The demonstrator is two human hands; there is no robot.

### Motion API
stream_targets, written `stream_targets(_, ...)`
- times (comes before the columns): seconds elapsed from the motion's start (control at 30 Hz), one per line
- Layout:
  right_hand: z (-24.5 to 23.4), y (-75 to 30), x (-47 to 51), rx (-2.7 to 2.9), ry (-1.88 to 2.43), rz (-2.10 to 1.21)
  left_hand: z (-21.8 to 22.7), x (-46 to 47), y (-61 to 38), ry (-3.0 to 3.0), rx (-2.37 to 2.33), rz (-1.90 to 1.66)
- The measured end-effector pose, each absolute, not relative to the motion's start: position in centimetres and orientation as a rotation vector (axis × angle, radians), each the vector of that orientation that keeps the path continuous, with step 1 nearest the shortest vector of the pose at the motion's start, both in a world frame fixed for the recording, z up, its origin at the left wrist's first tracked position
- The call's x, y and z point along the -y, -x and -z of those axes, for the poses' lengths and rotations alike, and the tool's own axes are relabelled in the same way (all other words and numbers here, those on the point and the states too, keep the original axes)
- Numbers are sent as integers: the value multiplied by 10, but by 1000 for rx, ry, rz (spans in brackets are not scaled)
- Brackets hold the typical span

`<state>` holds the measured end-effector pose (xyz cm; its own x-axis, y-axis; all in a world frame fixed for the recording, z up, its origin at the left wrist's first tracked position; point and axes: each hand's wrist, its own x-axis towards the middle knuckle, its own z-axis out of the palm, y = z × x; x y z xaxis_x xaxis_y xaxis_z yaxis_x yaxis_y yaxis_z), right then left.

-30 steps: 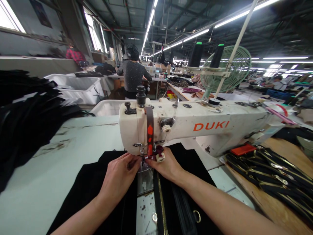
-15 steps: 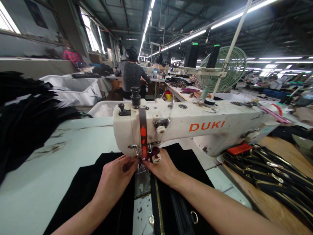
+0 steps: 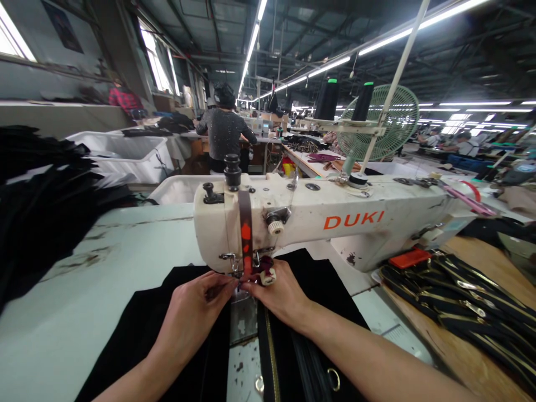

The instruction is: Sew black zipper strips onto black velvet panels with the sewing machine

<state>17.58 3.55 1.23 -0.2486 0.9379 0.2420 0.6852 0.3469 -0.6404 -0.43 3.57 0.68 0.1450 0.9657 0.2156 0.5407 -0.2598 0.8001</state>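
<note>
Above fingers: brown leather strap with orange-red patches, on cream metal sewing machine with orange lettering. Below fingers: black fabric, gold metal zipper. Left: pale green tabletop.

Right there, big and bold: "DUKI", in slanted orange capital letters, running along the arm of the cream-white industrial sewing machine. Just left of that, on the narrow brown strap hanging down the machine's head, orange-red marks, but no letters to make out. Up on the far-left wall, a dark poster, too blurred to read.
</note>
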Motion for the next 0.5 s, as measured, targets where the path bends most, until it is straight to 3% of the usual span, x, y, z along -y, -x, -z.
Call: stream_targets(0.5, -5, -179, -42, 1914, 1442, -543, -7, -37, 0, -1814, -1489, -973)
